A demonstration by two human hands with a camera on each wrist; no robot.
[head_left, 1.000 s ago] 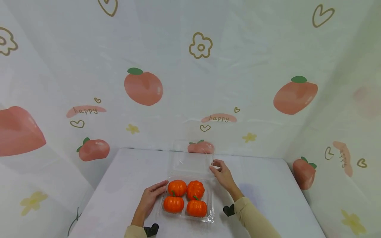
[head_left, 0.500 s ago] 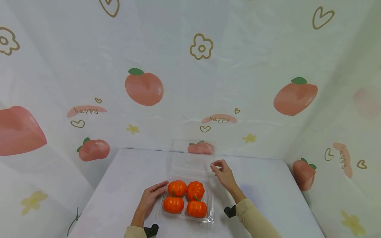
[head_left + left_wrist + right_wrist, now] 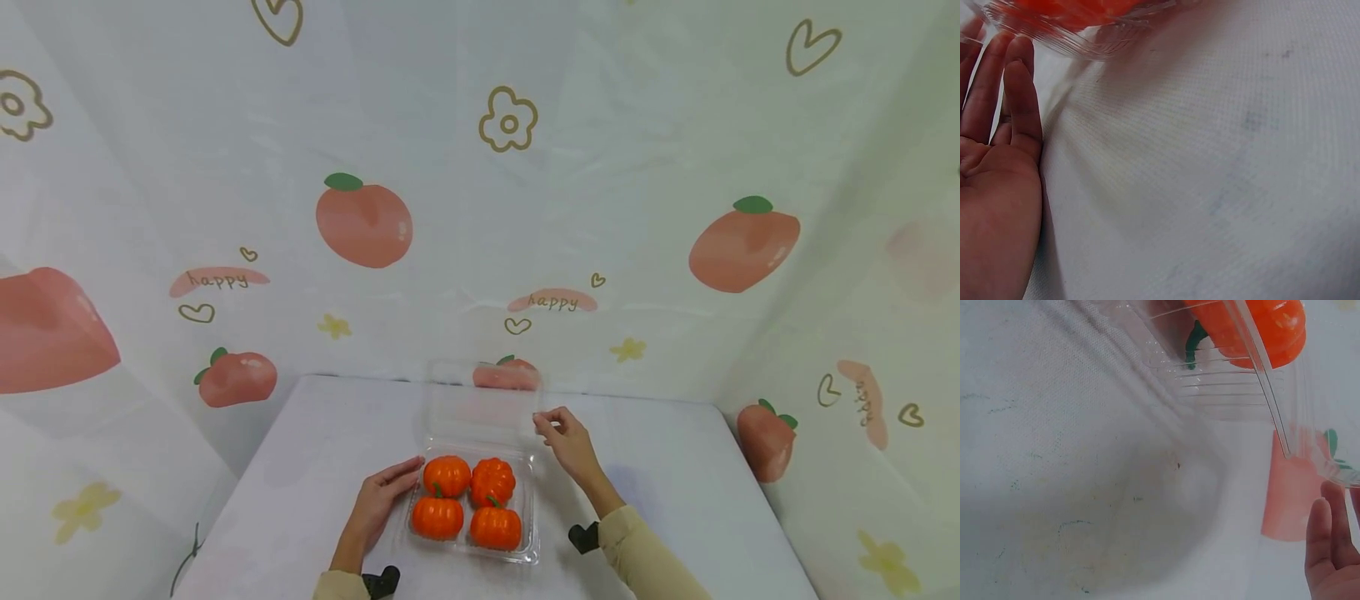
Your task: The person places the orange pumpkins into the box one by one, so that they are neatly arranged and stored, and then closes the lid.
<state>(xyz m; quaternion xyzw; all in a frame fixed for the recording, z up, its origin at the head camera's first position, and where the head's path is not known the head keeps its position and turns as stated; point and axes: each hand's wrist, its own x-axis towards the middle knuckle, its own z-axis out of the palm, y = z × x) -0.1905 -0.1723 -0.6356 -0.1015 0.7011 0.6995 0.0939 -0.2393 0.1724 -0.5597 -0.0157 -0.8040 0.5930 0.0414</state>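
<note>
Four little orange pumpkins (image 3: 469, 500) sit two by two in a clear clamshell box (image 3: 525, 546) at the near middle of the counter (image 3: 675, 500). Its lid (image 3: 480, 404) stands up off the far edge, hinged along the far side, so the hinge line runs left to right and the lid's free edge is up top.

Right hand (image 3: 566, 437) is at the lid's right edge, fingers curled and pinching the clear plastic near the upper right corner. So the lid lies just left of that hand, and the box bottom sits near and left of it. It's clearly the hand closer to the lid.

Left hand (image 3: 378, 496) lies flat with straight fingers against the box's left wall, fingertips touching near the far left pumpkin, holding nothing. The left wrist view shows the same: fingers (image 3: 1019, 94) straight, tips right at the ribbed box corner.
</note>
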